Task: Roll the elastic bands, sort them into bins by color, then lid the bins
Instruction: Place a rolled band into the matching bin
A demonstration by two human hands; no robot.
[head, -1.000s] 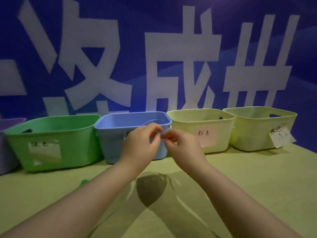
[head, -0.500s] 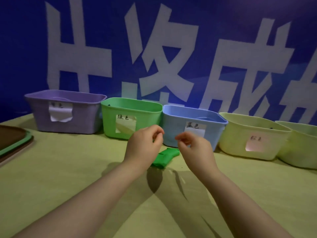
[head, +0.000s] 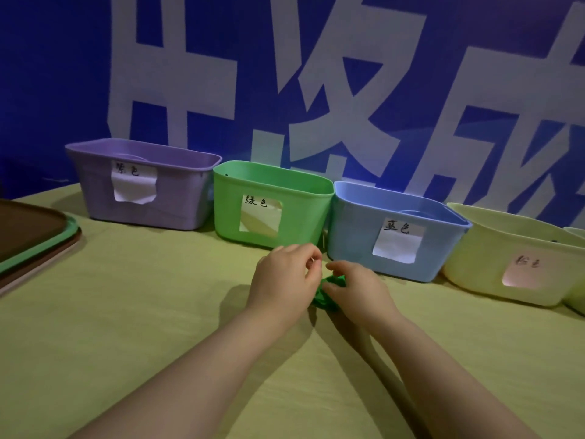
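While right hand [head: 357, 289] fingers curl round green band [head: 325, 301], left hand [head: 285, 277] thumb meets curled index; contents indiscernible.

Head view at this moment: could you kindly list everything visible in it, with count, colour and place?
Purple bin: one, purple, left end of the row.
Green bin: one, green, second.
Blue bin: one, light blue, third.
Yellow bins: two, pale yellow, right end; the last is cut off.
Paper labels: four, white or pinkish, on bin fronts.
Green elastic band: one, on the cloth between the hands.
Flat stack: count unclear, brown with green rim, left edge.
Table cloth: one, yellow-green.
Backdrop: one, blue with white characters.
Left hand: fingers curled, grip unclear.
Right hand: fingers curled on the band.
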